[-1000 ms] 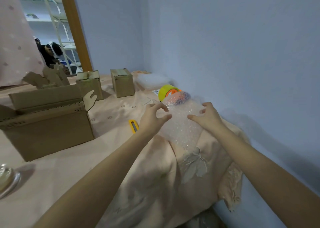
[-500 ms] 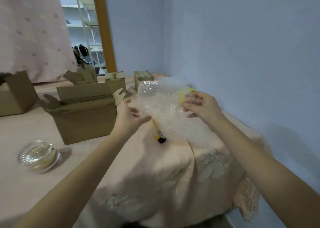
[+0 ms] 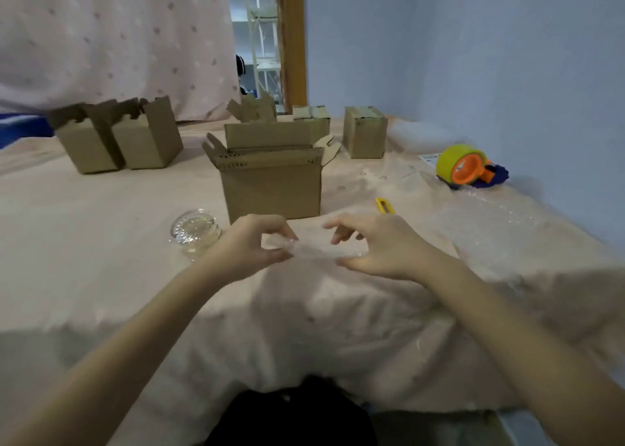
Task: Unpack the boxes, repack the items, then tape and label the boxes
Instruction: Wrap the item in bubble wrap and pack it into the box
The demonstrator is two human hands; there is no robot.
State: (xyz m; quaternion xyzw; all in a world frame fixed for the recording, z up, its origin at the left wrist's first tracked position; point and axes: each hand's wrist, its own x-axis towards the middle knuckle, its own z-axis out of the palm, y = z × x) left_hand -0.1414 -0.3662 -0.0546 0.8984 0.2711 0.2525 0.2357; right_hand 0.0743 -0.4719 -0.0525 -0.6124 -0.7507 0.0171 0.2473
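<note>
I hold a sheet of bubble wrap [image 3: 313, 247] by its near edge, in front of the open cardboard box [image 3: 270, 185], between that box and my body. My left hand [image 3: 252, 247] pinches one end of the edge between thumb and curled fingertips. My right hand [image 3: 375, 246] grips the other end with the thumb underneath; its index finger is lifted and the other fingers are loosely bent, so I judge the hold there to be lighter. The wrap is clear and blurred, and I cannot tell exactly how far it spreads; it seems to trail off to the right of the box, toward the tape dispenser [image 3: 465, 166], with its long axis running left to right across me.

The glass dish [image 3: 196, 230] stands just left of the box's front corner, close beside my left hand and well apart from my right. I judge this to be the item to wrap next, so the coming move turns on that: the dish lies to the left of the sheet, and my left hand is the nearer one to fetch it or to draw the wrap over it. The yellow cutter [image 3: 385, 206] lies just right of the box.
</note>
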